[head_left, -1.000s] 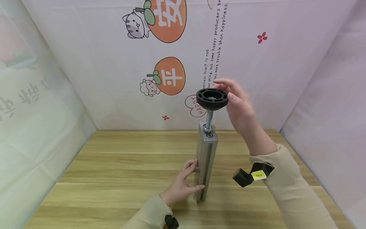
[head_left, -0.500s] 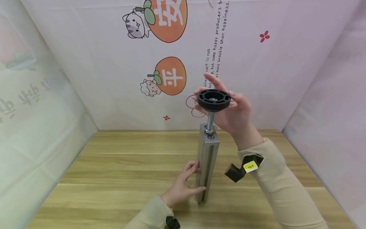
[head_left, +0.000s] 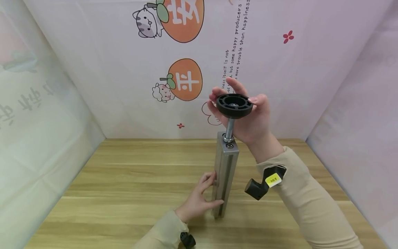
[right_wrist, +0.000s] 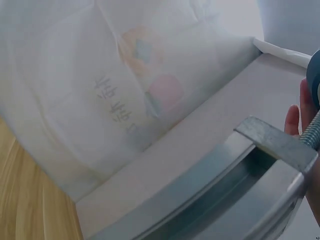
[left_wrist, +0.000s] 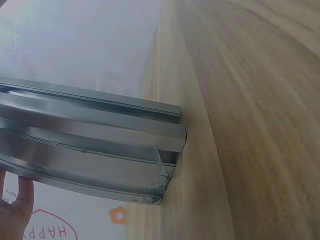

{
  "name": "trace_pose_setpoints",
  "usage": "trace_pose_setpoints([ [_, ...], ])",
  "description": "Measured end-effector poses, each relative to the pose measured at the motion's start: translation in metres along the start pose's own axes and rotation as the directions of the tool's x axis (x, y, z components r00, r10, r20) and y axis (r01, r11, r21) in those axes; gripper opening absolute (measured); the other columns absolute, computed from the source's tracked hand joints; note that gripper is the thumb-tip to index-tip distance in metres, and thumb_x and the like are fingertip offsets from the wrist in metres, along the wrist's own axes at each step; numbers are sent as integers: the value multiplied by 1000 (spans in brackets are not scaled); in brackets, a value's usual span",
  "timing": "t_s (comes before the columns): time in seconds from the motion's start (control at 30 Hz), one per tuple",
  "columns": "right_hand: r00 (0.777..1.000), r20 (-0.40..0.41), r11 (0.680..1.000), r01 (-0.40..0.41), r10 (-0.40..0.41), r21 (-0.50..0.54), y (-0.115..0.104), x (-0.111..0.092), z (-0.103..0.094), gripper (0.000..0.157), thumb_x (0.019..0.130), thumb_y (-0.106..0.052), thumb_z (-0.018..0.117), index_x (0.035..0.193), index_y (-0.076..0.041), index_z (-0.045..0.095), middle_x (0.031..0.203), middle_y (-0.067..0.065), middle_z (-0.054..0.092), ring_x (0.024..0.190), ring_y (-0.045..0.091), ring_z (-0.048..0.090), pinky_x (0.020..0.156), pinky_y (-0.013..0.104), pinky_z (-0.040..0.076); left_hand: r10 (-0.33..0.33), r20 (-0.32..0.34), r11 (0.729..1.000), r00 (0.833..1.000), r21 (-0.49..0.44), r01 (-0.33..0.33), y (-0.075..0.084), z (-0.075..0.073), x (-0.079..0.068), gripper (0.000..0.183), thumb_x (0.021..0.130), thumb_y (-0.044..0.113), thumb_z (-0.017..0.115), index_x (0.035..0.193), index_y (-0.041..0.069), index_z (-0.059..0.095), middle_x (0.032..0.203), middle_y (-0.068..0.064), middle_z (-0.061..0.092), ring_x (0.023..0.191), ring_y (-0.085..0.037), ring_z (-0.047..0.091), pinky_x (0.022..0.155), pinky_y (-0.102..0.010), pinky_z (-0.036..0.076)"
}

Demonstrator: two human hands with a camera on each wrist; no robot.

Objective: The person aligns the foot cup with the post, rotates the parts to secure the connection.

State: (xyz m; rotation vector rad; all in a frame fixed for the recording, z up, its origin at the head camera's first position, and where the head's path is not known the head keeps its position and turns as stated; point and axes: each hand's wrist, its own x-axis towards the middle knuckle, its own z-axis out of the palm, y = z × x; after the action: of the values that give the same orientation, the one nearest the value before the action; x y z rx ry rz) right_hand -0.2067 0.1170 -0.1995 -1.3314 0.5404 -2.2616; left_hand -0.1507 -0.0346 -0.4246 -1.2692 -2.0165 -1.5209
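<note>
An aluminium profile (head_left: 223,180) stands upright on the wooden table, its slots running lengthwise. From its top cap rises a threaded bolt (head_left: 229,128) with a nut, carrying a round black levelling foot (head_left: 234,111). My left hand (head_left: 194,202) grips the profile's lower half, thumb on the near side and fingers at its left. Higher up, my right hand (head_left: 253,121) holds the black foot, thumb on the right rim and other fingers round its far and left side. In the left wrist view the profile's lower end (left_wrist: 150,145) meets the tabletop. The right wrist view shows the metal end cap (right_wrist: 275,140).
The wooden table (head_left: 140,173) reaches to a printed white cloth (head_left: 124,86) at the back, with pale cloth walls at left and right. A black wrist mount (head_left: 264,183) sticks out from the right sleeve, and another (head_left: 187,239) from the left.
My right hand has moved left around the black foot, its fingers passing from the right side to the far and left side. The left hand and the profile hold their place.
</note>
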Motion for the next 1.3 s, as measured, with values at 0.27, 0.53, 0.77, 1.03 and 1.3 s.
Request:
trace_pose_setpoints([
  [0.27,999,-29,999,32,-31,29,0,1,2,48,75,-11,42,118,-5,63,114,14,59,110,23,49,98,35,38,-19,1,1000,1000,2,19,11,-3,3,109,74,-10,74,151,31,8,124,-21,40,114,-12,44,92,-39,47],
  [0.53,999,-12,999,35,-35,-28,0,-1,6,42,81,-13,42,115,-4,64,113,12,57,110,21,49,93,31,43,-46,-1,999,999,-27,46,-13,5,-6,110,74,-7,75,150,35,6,129,-20,39,117,-10,40,94,-37,45],
  [0.77,997,-43,991,65,-71,-120,0,-1,6,38,82,-14,44,111,-6,66,113,10,58,110,20,50,94,30,43,-55,5,998,998,-20,55,-18,7,-7,106,77,-2,75,151,32,8,132,-16,38,120,-13,41,98,-31,43],
  [1.03,988,-58,936,114,-141,-333,-4,-5,6,32,84,-14,48,111,-9,64,114,9,56,113,22,47,94,30,39,-68,17,998,998,-18,68,-17,5,-5,101,78,0,74,152,25,10,135,-15,38,121,-16,43,99,-32,43],
  [1.3,973,43,833,217,-228,-509,-2,-10,6,28,92,-11,45,113,-6,64,119,13,54,118,29,43,97,32,42,-90,14,996,996,-9,90,-17,5,-10,101,78,0,75,152,27,11,133,-15,39,120,-16,44,100,-32,43],
])
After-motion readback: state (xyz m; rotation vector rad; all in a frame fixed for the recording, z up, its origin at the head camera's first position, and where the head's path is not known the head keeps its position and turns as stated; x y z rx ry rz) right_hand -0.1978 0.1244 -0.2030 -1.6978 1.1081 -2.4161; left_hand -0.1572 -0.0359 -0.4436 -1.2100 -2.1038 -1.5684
